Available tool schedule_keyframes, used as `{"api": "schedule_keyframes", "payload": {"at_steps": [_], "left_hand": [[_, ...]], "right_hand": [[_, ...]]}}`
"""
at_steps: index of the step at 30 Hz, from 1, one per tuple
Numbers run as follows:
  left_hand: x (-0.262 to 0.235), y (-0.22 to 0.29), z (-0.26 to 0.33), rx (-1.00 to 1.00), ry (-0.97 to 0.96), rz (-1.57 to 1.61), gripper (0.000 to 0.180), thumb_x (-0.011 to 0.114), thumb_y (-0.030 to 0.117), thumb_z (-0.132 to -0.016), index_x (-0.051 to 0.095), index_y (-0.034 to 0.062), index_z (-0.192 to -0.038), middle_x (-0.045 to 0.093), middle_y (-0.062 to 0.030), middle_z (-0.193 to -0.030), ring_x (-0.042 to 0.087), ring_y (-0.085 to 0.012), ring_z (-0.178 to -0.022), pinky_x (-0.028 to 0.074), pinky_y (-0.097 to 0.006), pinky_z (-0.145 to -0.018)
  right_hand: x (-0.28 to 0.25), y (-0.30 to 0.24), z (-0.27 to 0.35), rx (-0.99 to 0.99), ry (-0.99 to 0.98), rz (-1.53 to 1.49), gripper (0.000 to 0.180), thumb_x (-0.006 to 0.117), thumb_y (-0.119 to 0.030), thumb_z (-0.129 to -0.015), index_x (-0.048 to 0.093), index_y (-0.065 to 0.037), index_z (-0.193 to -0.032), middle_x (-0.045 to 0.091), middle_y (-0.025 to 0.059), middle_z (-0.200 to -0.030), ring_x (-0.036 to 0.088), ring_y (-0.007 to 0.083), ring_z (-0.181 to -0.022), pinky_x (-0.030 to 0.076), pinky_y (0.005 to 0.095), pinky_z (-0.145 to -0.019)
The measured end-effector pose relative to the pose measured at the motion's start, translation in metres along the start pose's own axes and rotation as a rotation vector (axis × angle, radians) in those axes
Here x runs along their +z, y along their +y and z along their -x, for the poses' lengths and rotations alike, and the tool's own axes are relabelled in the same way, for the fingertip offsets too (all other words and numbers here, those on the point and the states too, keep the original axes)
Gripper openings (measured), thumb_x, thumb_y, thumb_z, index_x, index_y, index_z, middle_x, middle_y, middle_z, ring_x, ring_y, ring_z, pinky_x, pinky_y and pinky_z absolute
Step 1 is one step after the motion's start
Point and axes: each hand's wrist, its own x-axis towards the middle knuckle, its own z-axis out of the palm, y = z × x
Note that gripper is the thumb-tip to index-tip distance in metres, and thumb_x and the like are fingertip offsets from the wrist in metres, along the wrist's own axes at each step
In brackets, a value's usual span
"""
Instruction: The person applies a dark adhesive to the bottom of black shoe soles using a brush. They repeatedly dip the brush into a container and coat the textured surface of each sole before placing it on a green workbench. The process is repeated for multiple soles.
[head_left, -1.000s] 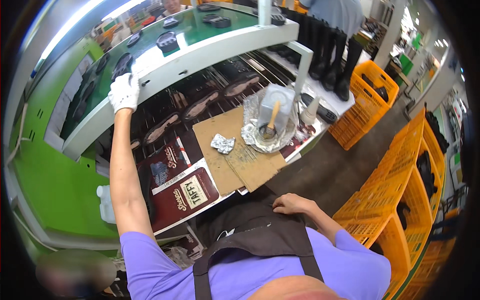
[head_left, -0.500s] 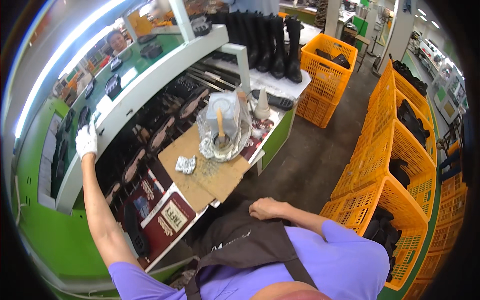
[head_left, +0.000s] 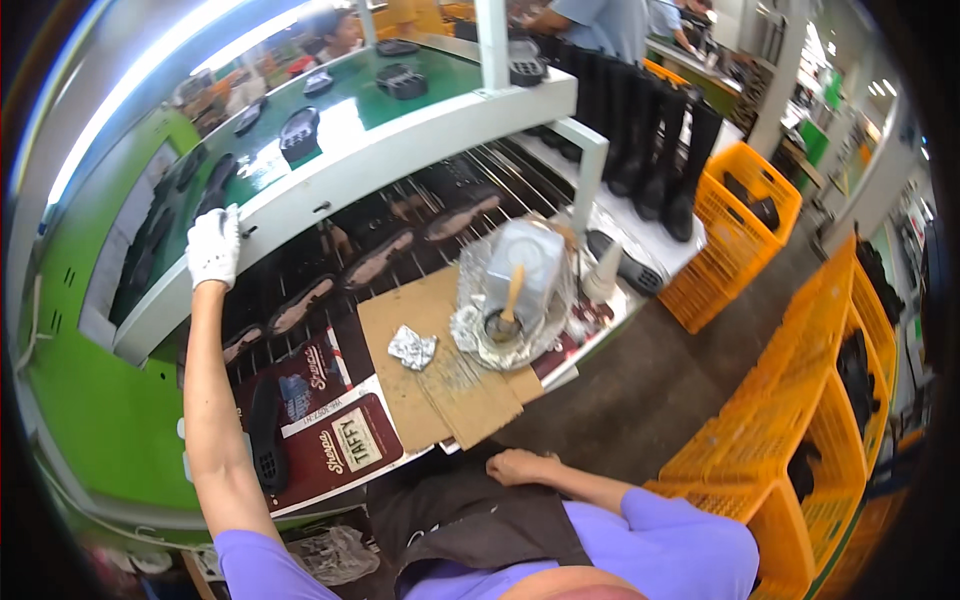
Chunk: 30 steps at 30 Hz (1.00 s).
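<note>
My left hand (head_left: 213, 248), in a white glove, reaches over the pale rail (head_left: 285, 200) of a green conveyor belt (head_left: 355, 82). Its bent fingers are closed at the near end of a black shoe sole (head_left: 218, 178) lying on the belt; the fingertips are partly hidden. My bare right hand (head_left: 522, 467) is curled in front of my dark apron (head_left: 480, 525), and its palm side is hidden. Below the rail, several soles with pinkish faces (head_left: 380, 258) lie on a rack of metal rods. A brush (head_left: 513, 293) leans in a small pot beside a grey plastic container (head_left: 525, 255).
Cardboard (head_left: 400, 310) with a crumpled white wad (head_left: 412, 347) lies on the bench. A black sole (head_left: 264, 430) rests near my left forearm. Tall black boots (head_left: 640, 140) stand at the back. Orange crates (head_left: 770, 410) line the right side. Another person (head_left: 600, 28) is beyond the boots.
The view has swung left, so the bench and crates appear farther right. My left hand stays at the rail by the sole, and my right hand stays by the apron.
</note>
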Motion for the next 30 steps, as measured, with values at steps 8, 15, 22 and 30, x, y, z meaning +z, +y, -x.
{"api": "schedule_keyframes", "payload": {"at_steps": [8,15,22,30], "left_hand": [[-0.007,0.005,0.023,0.179,0.085,-0.086,0.039,0.048,0.035,-0.087,0.055,0.0009,-0.106,0.056,-0.0232,-0.103,0.053,-0.0388,-0.097,0.042,-0.044,-0.084],[-0.019,0.012,0.042,0.104,-0.093,-0.135,0.064,0.057,0.036,-0.082,0.033,0.0046,-0.132,0.036,-0.022,-0.134,0.032,-0.0384,-0.126,0.032,-0.046,-0.1],[-0.037,0.017,0.068,0.093,-0.062,-0.105,0.06,0.06,0.029,-0.081,0.037,0.0023,-0.129,0.038,-0.0237,-0.132,0.036,-0.0386,-0.123,0.033,-0.042,-0.1],[-0.049,0.035,0.147,0.25,-0.095,0.042,0.048,0.06,0.018,-0.079,0.044,0.0056,-0.122,0.042,-0.0238,-0.128,0.041,-0.0399,-0.117,0.037,-0.045,-0.094]], "right_hand": [[-0.003,0.026,-0.03,-0.057,-0.24,0.081,0.03,0.042,-0.029,-0.084,0.062,-0.008,-0.095,0.063,0.0183,-0.093,0.06,0.0356,-0.089,0.046,0.0449,-0.075],[0.001,0.038,-0.053,-0.12,-0.333,0.068,0.028,0.046,-0.02,-0.077,0.063,-0.006,-0.094,0.063,0.0182,-0.095,0.061,0.034,-0.088,0.047,0.0437,-0.073],[0.016,0.02,-0.063,-0.246,-0.395,0.005,0.025,0.045,-0.02,-0.079,0.062,-0.009,-0.093,0.063,0.0151,-0.098,0.058,0.0315,-0.095,0.045,0.043,-0.079],[0.019,0.004,-0.058,-0.264,-0.391,0.043,0.023,0.046,-0.025,-0.083,0.061,-0.01,-0.091,0.064,0.0135,-0.09,0.06,0.0329,-0.087,0.046,0.0426,-0.076]]}}
